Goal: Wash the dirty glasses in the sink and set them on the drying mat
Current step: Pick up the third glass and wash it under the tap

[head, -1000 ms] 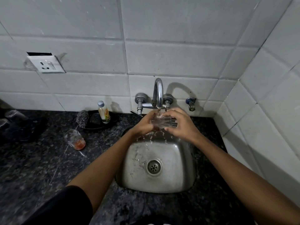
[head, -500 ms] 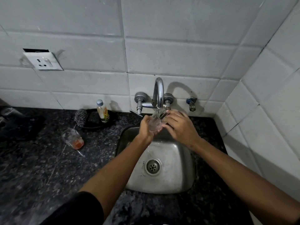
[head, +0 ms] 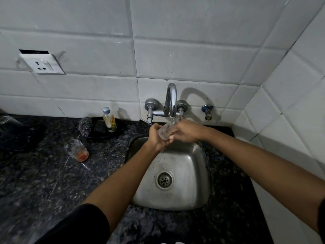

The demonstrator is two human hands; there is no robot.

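A clear glass (head: 166,132) is tilted under the chrome tap (head: 171,101), and water runs into its mouth. My left hand (head: 156,137) grips the glass from the left and below. My right hand (head: 187,131) holds it from the right with fingers curled round it. Both hands are over the back of the steel sink (head: 184,194). A second glass (head: 76,150) with red residue in its bottom stands on the dark counter to the left of the sink. A dark mat (head: 15,136) lies at the far left with a clear glass (head: 7,119) on it, partly cut off.
A black dish (head: 101,132) behind the dirty glass holds a steel scrubber (head: 85,127) and a small soap bottle (head: 110,119). White tiled walls close in behind and on the right. A wall socket (head: 42,65) sits upper left. A small valve (head: 207,111) is right of the tap.
The glass has gone from lying sideways between my hands to tilted with its mouth up under the stream. My hands have drawn closer to the spout.
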